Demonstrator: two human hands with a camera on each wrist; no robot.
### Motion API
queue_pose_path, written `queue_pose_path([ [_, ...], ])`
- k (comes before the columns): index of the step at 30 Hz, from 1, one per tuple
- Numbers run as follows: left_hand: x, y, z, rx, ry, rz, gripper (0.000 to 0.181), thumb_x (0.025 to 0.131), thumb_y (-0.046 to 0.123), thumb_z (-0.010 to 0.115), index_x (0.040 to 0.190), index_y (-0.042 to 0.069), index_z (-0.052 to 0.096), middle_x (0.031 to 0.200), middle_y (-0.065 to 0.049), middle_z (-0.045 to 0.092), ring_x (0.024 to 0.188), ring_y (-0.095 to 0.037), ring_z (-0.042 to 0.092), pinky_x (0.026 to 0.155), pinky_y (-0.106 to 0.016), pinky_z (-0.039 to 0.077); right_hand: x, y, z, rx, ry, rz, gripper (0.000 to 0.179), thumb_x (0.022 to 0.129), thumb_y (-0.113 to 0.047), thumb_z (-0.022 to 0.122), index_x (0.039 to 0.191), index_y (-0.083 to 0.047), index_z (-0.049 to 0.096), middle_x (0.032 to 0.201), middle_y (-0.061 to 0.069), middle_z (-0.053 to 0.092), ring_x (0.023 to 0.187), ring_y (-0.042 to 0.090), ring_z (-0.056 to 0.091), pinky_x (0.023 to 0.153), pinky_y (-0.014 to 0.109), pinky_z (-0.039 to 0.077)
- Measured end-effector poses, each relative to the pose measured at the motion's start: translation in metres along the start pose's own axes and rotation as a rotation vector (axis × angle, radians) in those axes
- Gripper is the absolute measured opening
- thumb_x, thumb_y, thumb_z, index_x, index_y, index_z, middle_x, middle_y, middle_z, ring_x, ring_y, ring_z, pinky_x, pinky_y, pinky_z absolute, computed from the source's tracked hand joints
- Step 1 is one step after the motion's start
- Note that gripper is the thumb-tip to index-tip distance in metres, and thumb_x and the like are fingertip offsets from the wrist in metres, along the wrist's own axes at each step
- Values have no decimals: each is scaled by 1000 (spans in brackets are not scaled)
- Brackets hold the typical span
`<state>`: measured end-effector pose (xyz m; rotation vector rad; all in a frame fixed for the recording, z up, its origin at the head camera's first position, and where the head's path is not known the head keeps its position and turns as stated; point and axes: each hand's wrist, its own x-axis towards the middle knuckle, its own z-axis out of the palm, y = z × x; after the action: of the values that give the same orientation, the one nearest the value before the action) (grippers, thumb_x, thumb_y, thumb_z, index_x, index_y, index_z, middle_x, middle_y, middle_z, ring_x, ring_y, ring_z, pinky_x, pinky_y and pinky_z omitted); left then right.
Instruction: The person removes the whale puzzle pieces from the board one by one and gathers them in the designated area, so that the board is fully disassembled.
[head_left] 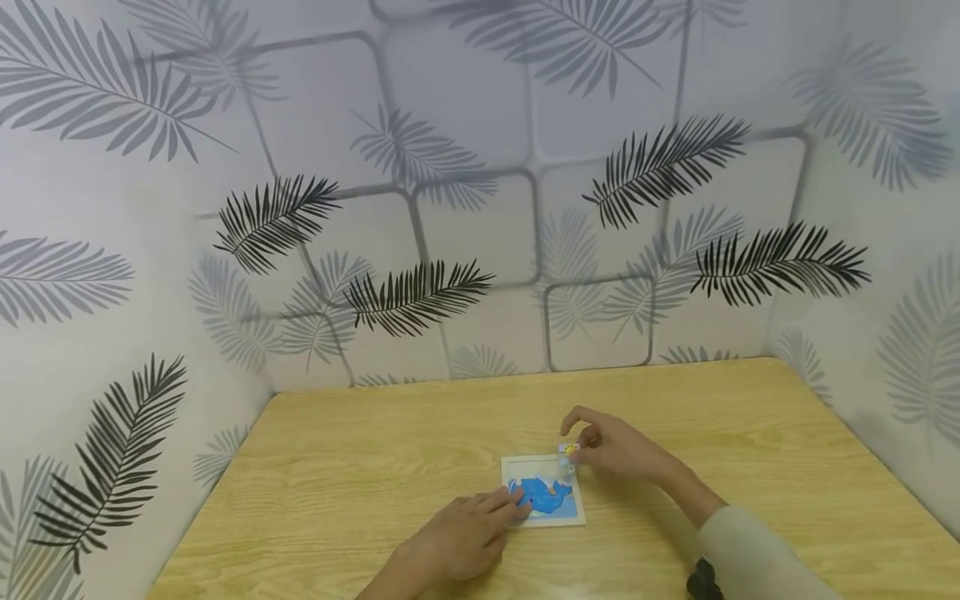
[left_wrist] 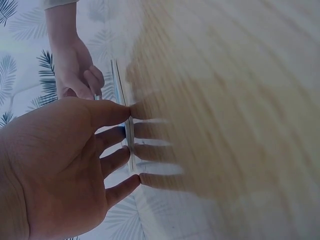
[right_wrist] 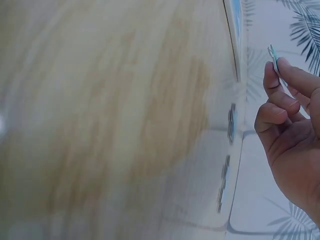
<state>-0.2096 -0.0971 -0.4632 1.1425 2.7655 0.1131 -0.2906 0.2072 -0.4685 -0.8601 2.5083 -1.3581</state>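
A jigsaw puzzle (head_left: 542, 496) with a blue whale lies in a pale frame (head_left: 547, 522) on the table. My left hand (head_left: 467, 533) rests its fingertips on the puzzle's left side, with the fingers spread and the thumb (left_wrist: 112, 111) at the near edge. Over the upper right corner, my right hand (head_left: 618, 447) pinches a small puzzle piece (head_left: 570, 448) with a yellow sun printed on it. Seen from the right wrist, this thin piece (right_wrist: 272, 54) is held edge-on between thumb and forefinger, raised above the tabletop.
Two thin, flat pieces, one nearer the frame (right_wrist: 232, 124) and one farther off (right_wrist: 223, 183), lie on the wood-grain table (head_left: 360, 467). A leaf-patterned wall (head_left: 480, 250) borders the table's back and sides. A small black object (head_left: 703, 579) sits by the right sleeve.
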Motion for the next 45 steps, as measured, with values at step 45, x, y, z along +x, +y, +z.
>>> queue_pose_path([
  [45, -2, -14, 8, -72, 77, 83, 53, 111, 30, 45, 163, 30, 36, 171, 0, 28, 155, -22, 32, 115, -55, 42, -81, 58, -81, -176, 126, 191, 11, 93, -3, 73, 98, -1, 63, 94, 5, 63, 73, 12, 52, 61, 25, 46],
])
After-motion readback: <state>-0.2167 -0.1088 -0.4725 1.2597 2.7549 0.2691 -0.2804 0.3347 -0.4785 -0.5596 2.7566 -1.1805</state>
